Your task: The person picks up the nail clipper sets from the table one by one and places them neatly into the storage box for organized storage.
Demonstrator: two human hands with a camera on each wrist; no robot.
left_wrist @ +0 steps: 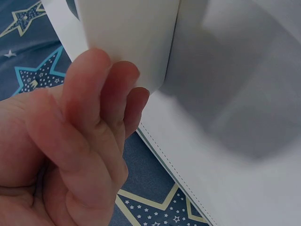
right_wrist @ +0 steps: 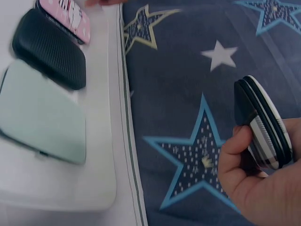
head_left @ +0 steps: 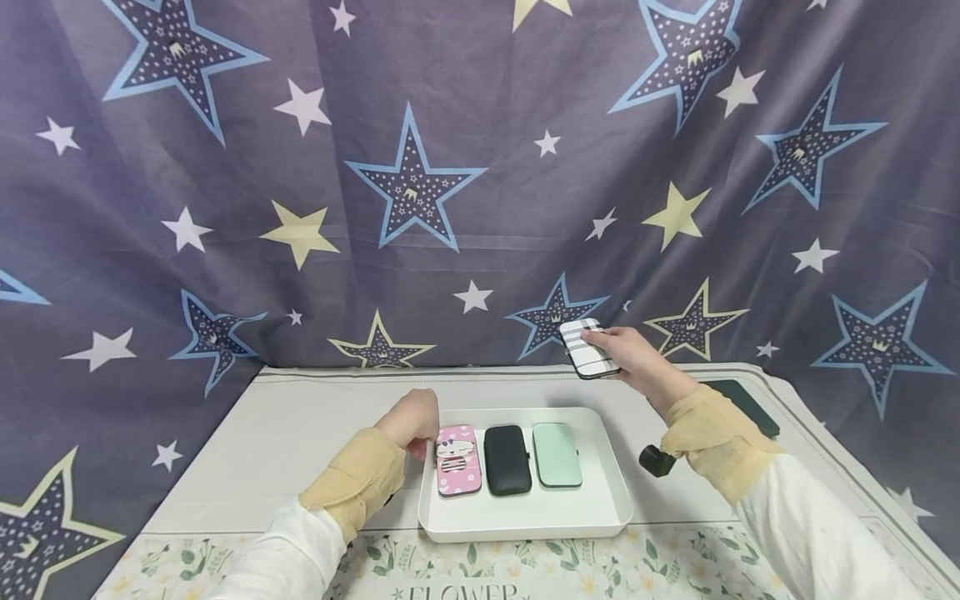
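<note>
In my right hand (head_left: 637,358) I grip a small white clamshell case (head_left: 591,350) with dark stripes and a dark rim, raised behind the tray's right end. The right wrist view shows that case (right_wrist: 263,122) edge-on, with fingers and thumb on opposite faces. My left hand (head_left: 414,421) is at the left end of the white tray (head_left: 525,529); in the left wrist view its loosely bent fingers (left_wrist: 87,80) are against a white wall. Inside the tray lie a pink case with a cartoon cat (head_left: 459,479), a black ribbed case (head_left: 507,460) and a mint green case (head_left: 557,455).
A dark green flat object (head_left: 742,407) lies behind the right forearm, partly hidden. Near the right wrist is a small black object (head_left: 656,461). A star-patterned curtain (head_left: 480,208) hangs behind the white table, and a floral cloth (head_left: 247,558) covers the front edge.
</note>
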